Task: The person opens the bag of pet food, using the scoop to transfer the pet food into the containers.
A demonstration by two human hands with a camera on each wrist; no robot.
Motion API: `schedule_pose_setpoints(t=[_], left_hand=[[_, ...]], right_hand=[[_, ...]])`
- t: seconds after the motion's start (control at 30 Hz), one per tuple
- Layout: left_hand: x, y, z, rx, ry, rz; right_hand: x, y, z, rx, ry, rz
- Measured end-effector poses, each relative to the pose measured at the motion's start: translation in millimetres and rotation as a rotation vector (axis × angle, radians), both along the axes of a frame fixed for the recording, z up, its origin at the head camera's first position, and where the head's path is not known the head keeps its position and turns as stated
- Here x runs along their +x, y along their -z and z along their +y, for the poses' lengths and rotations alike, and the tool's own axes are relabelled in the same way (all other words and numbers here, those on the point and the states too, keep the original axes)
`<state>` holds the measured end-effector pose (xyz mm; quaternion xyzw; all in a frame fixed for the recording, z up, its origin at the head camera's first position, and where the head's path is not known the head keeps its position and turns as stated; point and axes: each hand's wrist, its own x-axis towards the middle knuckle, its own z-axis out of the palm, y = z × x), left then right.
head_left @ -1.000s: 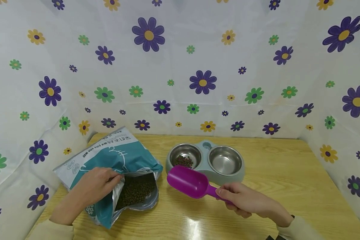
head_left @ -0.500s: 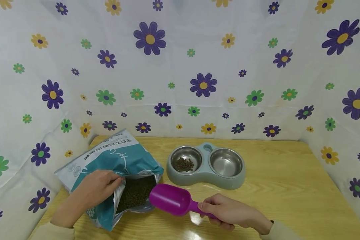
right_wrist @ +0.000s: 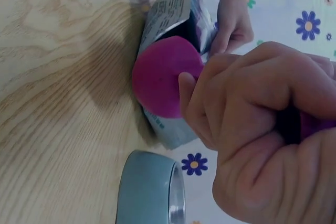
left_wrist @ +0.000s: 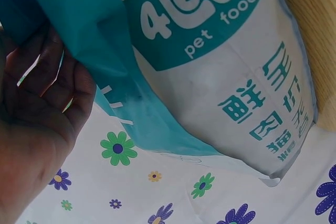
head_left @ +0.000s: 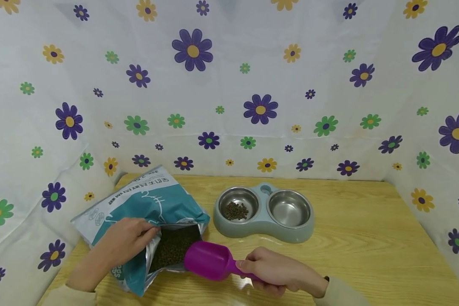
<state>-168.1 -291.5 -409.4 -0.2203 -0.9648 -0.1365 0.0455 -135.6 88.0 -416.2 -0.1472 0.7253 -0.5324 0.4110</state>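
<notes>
My left hand [head_left: 126, 240] pinches the upper edge of the pet food bag [head_left: 145, 199], a teal and white sack lying on its side. Its mouth gapes toward the right, and brown kibble [head_left: 176, 250] shows inside. In the left wrist view the bag's printed side [left_wrist: 210, 93] is seen beyond the curled fingers. My right hand [head_left: 269, 270] grips the handle of a purple scoop [head_left: 208, 260]. The front of the scoop overlaps the right edge of the bag's mouth, and no kibble shows in it. From the right wrist, the rounded back of the scoop [right_wrist: 163, 80] faces the camera.
Behind the scoop stands a grey-blue double feeder [head_left: 262, 221] with two steel bowls. Some kibble [head_left: 236, 210] lies in the left bowl; the right bowl [head_left: 289, 209] shows bare metal. A flower-patterned sheet [head_left: 229, 85] encloses the wooden table [head_left: 352, 221] at the back and sides.
My right hand has carried the scoop left and down, from in front of the feeder to the bag's mouth. My left hand keeps its hold on the bag.
</notes>
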Motion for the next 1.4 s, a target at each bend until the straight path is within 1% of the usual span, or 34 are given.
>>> schedule_pose_setpoints(t=[0.13, 0.27, 0.47, 0.63, 0.7, 0.83, 1.0, 1.13, 1.27, 1.4], left_hand=[[-0.2, 0.2, 0.1, 0.0, -0.003, 0.008], [0.4, 0.7, 0.3, 0.001, -0.006, 0.003], [-0.2, 0.8, 0.9, 0.013, -0.002, 0.016], [-1.5, 0.1, 0.5, 0.016, 0.008, 0.05], [-2.1, -0.8, 0.3, 0.019, 0.009, 0.059], [-2.8, -1.4, -0.1, 0.019, 0.007, 0.053], [-1.9, -1.6, 0.2, 0.011, 0.006, 0.031], [-0.9, -1.0, 0.0, 0.007, 0.009, 0.029], [-0.4, -0.8, 0.1, 0.003, 0.001, 0.024], [-0.3, -0.1, 0.8, 0.009, -0.001, 0.026]], right_hand=[[-0.9, -6.5, -10.5, 0.049, 0.026, -0.004], [0.5, -6.0, -20.7, 0.075, 0.043, -0.004], [2.1, -0.1, -35.0, 0.067, 0.067, 0.011], [5.7, 5.1, -45.9, 0.024, 0.082, 0.009], [7.1, 7.9, -49.6, 0.002, 0.092, 0.007], [7.9, 15.8, -56.6, -0.028, 0.109, 0.015], [8.4, 31.3, -65.6, -0.047, 0.15, 0.028], [9.2, 42.5, -69.9, -0.076, 0.172, 0.046], [10.8, 48.3, -69.4, -0.104, 0.177, 0.072], [12.7, 50.7, -63.8, -0.122, 0.178, 0.081]])
